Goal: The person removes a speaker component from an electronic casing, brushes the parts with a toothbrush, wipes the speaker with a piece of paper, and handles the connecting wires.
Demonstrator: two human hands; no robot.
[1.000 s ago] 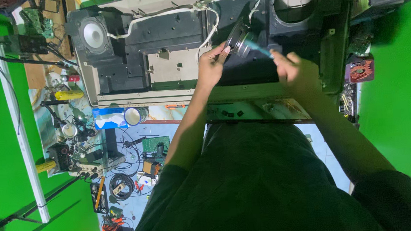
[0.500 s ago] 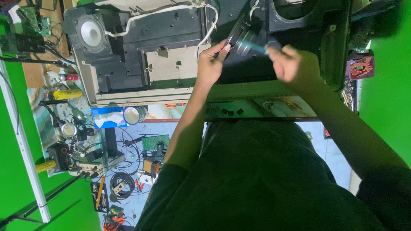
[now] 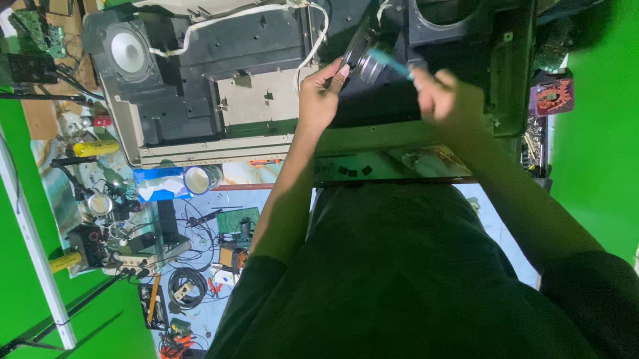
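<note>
An opened grey and black appliance housing (image 3: 198,83) lies flat in front of me. My left hand (image 3: 319,96) grips a small round black speaker (image 3: 359,53), tilted on edge over the housing's dark middle bay. My right hand (image 3: 440,95) holds a teal-handled screwdriver (image 3: 390,61) whose tip points at the speaker. A white cable (image 3: 246,14) runs across the housing toward the speaker. A second round speaker (image 3: 127,50) sits fixed in the housing's left corner.
Left of my body is a cluttered workbench (image 3: 208,211) with a blue box (image 3: 159,183), a round tin (image 3: 199,179), circuit boards, wire coils and yellow-handled tools (image 3: 95,148). A white bar (image 3: 22,210) leans at the left. Green backdrop surrounds everything.
My right hand has drawn back to the right off the speaker, showing the teal screwdriver. My left hand has tipped the speaker up on edge.
</note>
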